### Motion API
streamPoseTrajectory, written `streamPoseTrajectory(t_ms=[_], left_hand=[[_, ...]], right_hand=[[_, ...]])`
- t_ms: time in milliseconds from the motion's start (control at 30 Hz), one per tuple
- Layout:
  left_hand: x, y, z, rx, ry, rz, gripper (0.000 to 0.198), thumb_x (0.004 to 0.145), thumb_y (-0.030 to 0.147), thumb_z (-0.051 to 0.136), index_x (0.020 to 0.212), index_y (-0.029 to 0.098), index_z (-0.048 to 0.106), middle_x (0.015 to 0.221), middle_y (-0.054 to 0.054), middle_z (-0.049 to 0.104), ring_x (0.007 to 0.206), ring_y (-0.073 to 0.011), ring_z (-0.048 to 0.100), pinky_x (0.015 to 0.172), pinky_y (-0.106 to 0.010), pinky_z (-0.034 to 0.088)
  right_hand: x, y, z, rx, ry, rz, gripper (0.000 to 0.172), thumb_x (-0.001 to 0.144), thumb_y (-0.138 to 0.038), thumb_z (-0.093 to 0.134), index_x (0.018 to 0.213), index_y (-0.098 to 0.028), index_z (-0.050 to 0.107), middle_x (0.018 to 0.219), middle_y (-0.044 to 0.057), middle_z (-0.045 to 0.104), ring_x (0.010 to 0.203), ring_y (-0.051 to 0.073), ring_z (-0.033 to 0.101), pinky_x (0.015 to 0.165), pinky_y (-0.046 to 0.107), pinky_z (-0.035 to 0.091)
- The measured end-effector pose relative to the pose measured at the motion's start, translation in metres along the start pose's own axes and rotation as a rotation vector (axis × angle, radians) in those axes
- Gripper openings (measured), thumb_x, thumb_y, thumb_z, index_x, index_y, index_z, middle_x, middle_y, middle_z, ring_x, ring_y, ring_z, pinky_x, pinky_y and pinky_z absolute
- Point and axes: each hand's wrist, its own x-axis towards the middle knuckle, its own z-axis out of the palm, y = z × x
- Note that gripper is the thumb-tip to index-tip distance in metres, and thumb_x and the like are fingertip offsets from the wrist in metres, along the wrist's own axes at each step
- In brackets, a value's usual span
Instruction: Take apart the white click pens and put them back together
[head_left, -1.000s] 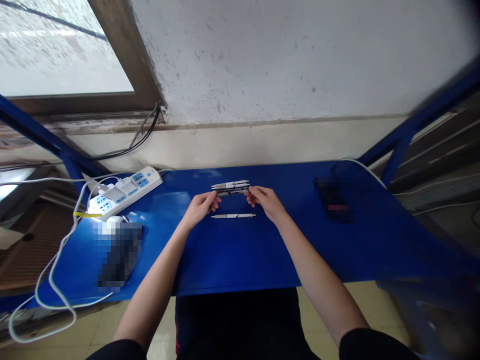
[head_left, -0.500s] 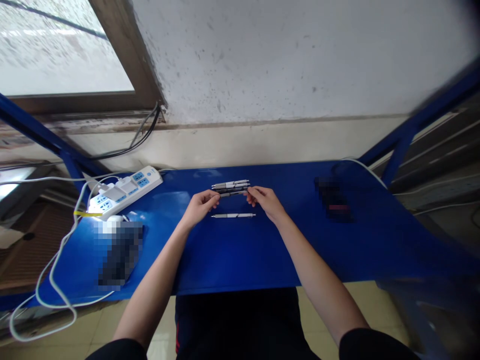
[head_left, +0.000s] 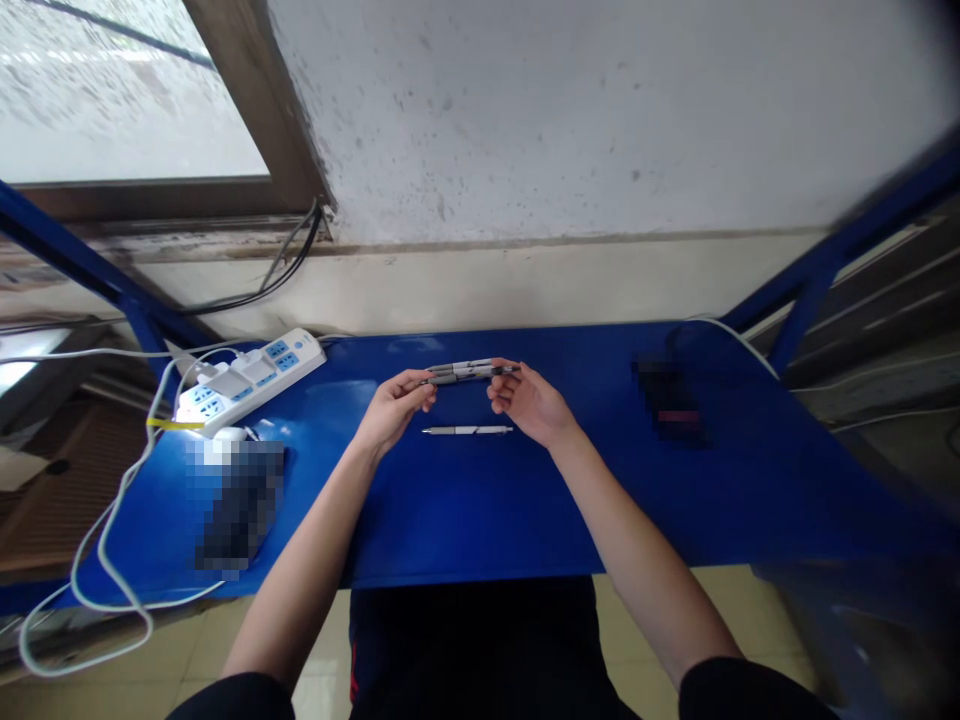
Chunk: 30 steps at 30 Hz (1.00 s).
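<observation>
Between my two hands a pen (head_left: 459, 377) with a grey and white barrel is held level at its ends. The fingers of my left hand (head_left: 397, 405) pinch its left end, and those of my right hand (head_left: 534, 402) its right end. Just behind it more white pens (head_left: 469, 364) lie side by side on the blue table (head_left: 472, 500); how many is hard to tell, as the held pen and my fingers partly cover them. A single white pen (head_left: 469, 430) with dark marks lies crosswise on the table, nearer to me and apart from both hands.
A white power strip (head_left: 289, 355) with plugs and cables stands at the back left. Below it lies a blurred dark object (head_left: 244, 510); another dark object (head_left: 670, 400) is on the right. A white cable (head_left: 112, 580) loops over the left edge. The wall (head_left: 562, 130) rises behind.
Both hands have moved slightly away from me, towards the pens at the back, and the held pen now overlaps them in view. My right hand has turned and its fingers have opened out slightly. The near pen stays put.
</observation>
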Motion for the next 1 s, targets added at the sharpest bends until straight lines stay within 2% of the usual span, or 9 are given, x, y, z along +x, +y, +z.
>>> streamPoseTrajectory(t_ms=[200, 333, 467, 600, 733, 867, 1000], left_hand=[[0.000, 0.000, 0.000, 0.095, 0.010, 0.007, 0.028, 0.069, 0.027, 0.077, 0.092, 0.014, 0.068, 0.075, -0.003, 0.067, 0.064, -0.0100, 0.058, 0.060, -0.023, 0.043], [0.001, -0.002, 0.000, 0.141, -0.001, 0.009, 0.027, 0.071, 0.029, 0.075, 0.092, 0.015, 0.067, 0.076, -0.003, 0.067, 0.065, -0.0106, 0.058, 0.060, -0.023, 0.044], [0.001, -0.005, -0.003, 0.244, -0.010, 0.021, 0.029, 0.072, 0.032, 0.074, 0.095, 0.015, 0.066, 0.079, -0.004, 0.068, 0.066, -0.0116, 0.059, 0.061, -0.024, 0.045], [0.000, -0.008, -0.003, 0.474, -0.058, 0.066, 0.029, 0.077, 0.036, 0.069, 0.098, 0.016, 0.065, 0.083, -0.004, 0.070, 0.070, -0.0137, 0.060, 0.065, -0.026, 0.046], [-0.002, -0.011, 0.001, 0.842, -0.047, 0.260, 0.024, 0.082, 0.035, 0.064, 0.099, 0.018, 0.067, 0.091, -0.004, 0.070, 0.078, -0.0164, 0.062, 0.075, -0.030, 0.047], [-0.002, -0.015, 0.003, 1.033, -0.133, 0.377, 0.018, 0.087, 0.030, 0.057, 0.098, 0.019, 0.067, 0.094, -0.005, 0.069, 0.083, -0.0174, 0.062, 0.077, -0.031, 0.047], [-0.001, -0.013, 0.001, 1.141, -0.204, 0.424, 0.016, 0.089, 0.027, 0.055, 0.094, 0.019, 0.068, 0.091, -0.006, 0.067, 0.086, -0.0187, 0.061, 0.080, -0.032, 0.047]], right_hand=[[0.003, 0.010, 0.004, 0.024, 0.077, -0.128, 0.022, 0.087, -0.044, 0.054, 0.090, -0.025, 0.065, 0.064, 0.000, 0.051, 0.063, 0.017, 0.052, 0.061, 0.032, 0.046], [0.003, 0.008, 0.005, 0.025, 0.074, -0.117, 0.027, 0.087, -0.047, 0.053, 0.095, -0.024, 0.066, 0.069, 0.002, 0.054, 0.066, 0.018, 0.054, 0.060, 0.032, 0.045], [0.002, 0.005, 0.003, -0.014, 0.051, -0.142, 0.025, 0.085, -0.046, 0.057, 0.094, -0.025, 0.066, 0.067, 0.000, 0.054, 0.063, 0.016, 0.053, 0.059, 0.031, 0.045], [0.002, 0.005, 0.003, -0.063, 0.072, -0.126, 0.024, 0.082, -0.045, 0.062, 0.090, -0.024, 0.067, 0.062, -0.001, 0.053, 0.060, 0.016, 0.053, 0.057, 0.031, 0.044], [0.002, 0.008, 0.002, -0.138, 0.094, -0.052, 0.027, 0.080, -0.044, 0.063, 0.091, -0.021, 0.069, 0.063, -0.001, 0.057, 0.057, 0.014, 0.053, 0.054, 0.029, 0.043], [0.004, 0.012, -0.002, -0.460, 0.158, -0.063, 0.030, 0.084, -0.045, 0.057, 0.086, -0.019, 0.072, 0.068, 0.003, 0.063, 0.061, 0.016, 0.056, 0.054, 0.027, 0.040], [0.006, 0.014, -0.013, -0.944, 0.327, -0.308, 0.025, 0.086, -0.035, 0.053, 0.083, -0.021, 0.073, 0.083, 0.005, 0.067, 0.075, 0.019, 0.060, 0.070, 0.032, 0.045]])
